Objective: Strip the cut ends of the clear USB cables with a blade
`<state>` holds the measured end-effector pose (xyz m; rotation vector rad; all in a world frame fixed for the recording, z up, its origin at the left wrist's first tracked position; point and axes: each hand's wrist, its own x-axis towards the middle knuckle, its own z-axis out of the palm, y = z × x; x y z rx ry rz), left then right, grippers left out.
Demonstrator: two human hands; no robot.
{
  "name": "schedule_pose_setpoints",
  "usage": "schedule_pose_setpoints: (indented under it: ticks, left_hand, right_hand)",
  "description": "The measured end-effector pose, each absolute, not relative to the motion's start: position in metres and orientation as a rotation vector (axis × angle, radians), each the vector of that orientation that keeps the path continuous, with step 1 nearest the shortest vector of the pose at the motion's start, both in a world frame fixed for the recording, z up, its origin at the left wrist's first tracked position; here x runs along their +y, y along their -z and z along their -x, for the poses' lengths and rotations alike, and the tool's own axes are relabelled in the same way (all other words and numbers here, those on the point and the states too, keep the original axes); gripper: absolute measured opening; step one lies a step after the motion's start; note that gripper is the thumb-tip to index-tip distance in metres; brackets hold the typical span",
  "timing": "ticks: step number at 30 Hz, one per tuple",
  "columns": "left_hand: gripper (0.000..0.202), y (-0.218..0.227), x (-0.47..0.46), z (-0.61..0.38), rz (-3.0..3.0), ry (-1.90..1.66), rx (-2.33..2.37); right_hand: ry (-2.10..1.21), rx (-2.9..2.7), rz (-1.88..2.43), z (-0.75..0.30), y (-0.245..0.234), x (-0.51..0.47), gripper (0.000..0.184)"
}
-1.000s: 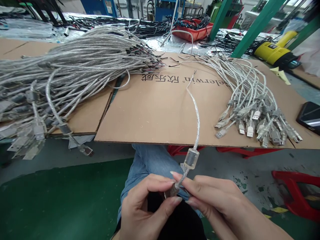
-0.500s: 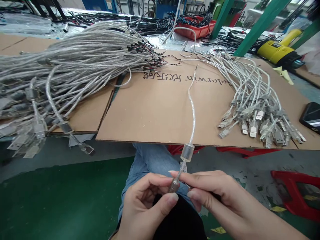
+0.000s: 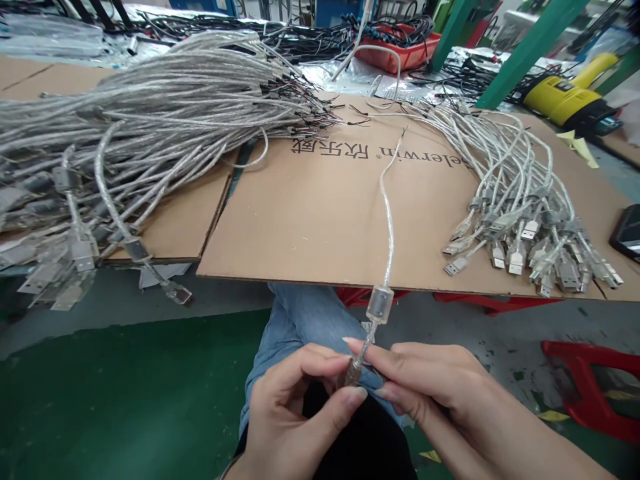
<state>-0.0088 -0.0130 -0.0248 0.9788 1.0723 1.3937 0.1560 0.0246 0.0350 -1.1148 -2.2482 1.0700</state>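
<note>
My left hand [image 3: 295, 407] and my right hand [image 3: 440, 393] meet low in the middle, over my lap. Both pinch the plug end of one clear silver cable [image 3: 387, 220]. The plug itself is mostly hidden between my fingertips. Just above them sits the cable's clear ferrite bead [image 3: 379, 304]. From there the cable runs up across the cardboard sheet [image 3: 310, 220] to a bare wire end near the printed lettering.
A big heap of like cables [image 3: 150, 127] covers the left cardboard. A smaller fanned bunch with USB plugs [image 3: 520, 220] lies at the right. A phone [image 3: 629, 230] sits at the right edge, a yellow tool [image 3: 565, 100] and a red tray [image 3: 395, 53] behind. Red stools [image 3: 590, 387] stand below.
The view has shifted slightly; the cable and bead sit a little lower and straighter. Both hands keep their pinch on the plug end, with small finger shifts.
</note>
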Motion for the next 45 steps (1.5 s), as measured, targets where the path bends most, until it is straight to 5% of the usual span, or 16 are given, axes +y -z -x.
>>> schedule_pose_setpoints:
  ticks: [45]
  left_hand:
    - [0.005, 0.0289, -0.0136, 0.0129, -0.544, -1.137, 0.743]
  right_hand:
    - [-1.410, -2.097, 1.187, -0.1586, -0.0363, 0.0274, 0.026]
